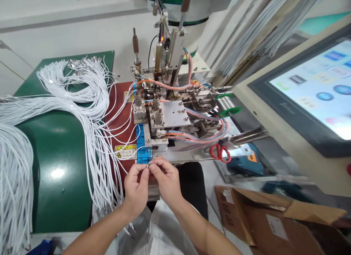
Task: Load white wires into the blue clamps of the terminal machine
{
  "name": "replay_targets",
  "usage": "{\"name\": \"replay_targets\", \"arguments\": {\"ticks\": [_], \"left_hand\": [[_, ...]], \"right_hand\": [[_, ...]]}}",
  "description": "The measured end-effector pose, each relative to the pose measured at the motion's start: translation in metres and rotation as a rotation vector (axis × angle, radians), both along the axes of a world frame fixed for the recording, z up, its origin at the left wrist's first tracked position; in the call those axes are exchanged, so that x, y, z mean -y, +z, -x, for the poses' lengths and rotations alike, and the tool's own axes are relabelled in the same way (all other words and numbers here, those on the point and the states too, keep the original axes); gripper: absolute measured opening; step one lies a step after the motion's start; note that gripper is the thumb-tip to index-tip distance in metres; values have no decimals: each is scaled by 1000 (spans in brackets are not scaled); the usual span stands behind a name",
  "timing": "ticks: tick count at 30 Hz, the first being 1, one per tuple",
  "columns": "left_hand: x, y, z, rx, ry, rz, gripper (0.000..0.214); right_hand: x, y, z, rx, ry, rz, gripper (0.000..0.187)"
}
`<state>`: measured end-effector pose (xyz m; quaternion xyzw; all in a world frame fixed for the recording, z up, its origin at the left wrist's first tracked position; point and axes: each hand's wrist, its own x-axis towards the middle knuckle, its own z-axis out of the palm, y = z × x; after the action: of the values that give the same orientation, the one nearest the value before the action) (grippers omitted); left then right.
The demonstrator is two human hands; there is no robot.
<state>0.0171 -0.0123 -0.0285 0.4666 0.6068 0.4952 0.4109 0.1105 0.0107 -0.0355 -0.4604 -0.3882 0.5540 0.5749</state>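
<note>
My left hand (137, 185) and my right hand (168, 180) meet just in front of the machine, closed in a pinch with the thumbs and forefingers together. Between the fingertips shows a tiny pale piece (148, 166), too small to tell its kind. Right beyond the fingers is a row of blue clamp blocks (140, 140) along the machine's edge. Several thin white cables (117, 129) run from the left to these blocks. One cable passes close to my left hand; whether I hold it is hidden.
A large bundle of white cables (79, 109) covers part of the green table (60, 189). Behind the blocks stands the machine's metal plate (175, 114) with hoses. Red-handled scissors (220, 153), a solder wire spool (226, 106), a touch screen (315, 87) and a cardboard box (260, 222) are right.
</note>
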Motion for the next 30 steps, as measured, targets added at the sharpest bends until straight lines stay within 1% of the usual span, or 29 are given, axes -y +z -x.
{"name": "replay_targets", "arguments": {"ticks": [6,9,11,13,18,21,23,25,27,30], "left_hand": [[-2,4,0,69,6,18,19],[-4,4,2,105,-14,44,19],[-5,3,3,132,-25,54,21],[-6,2,4,170,-29,67,21],[-5,4,2,210,-28,99,18],[-4,6,1,179,-3,101,20],[-3,7,1,154,-3,99,22],[-3,6,3,119,-26,93,22],[-3,6,6,57,-54,67,20],[-4,10,13,-85,-104,-4,16]], "right_hand": [[0,-3,1,-230,80,111,6],[-2,-4,0,-253,121,103,7],[-3,-5,-2,-168,126,42,7],[-4,-4,-2,-20,87,-44,6],[-1,3,-1,422,-147,-310,8],[0,3,-3,598,-223,-493,9],[-2,2,-7,679,-223,-597,11],[-4,1,-12,703,-186,-643,12],[-7,4,-17,672,-116,-620,11],[-12,13,-24,637,1,-576,10]]}}
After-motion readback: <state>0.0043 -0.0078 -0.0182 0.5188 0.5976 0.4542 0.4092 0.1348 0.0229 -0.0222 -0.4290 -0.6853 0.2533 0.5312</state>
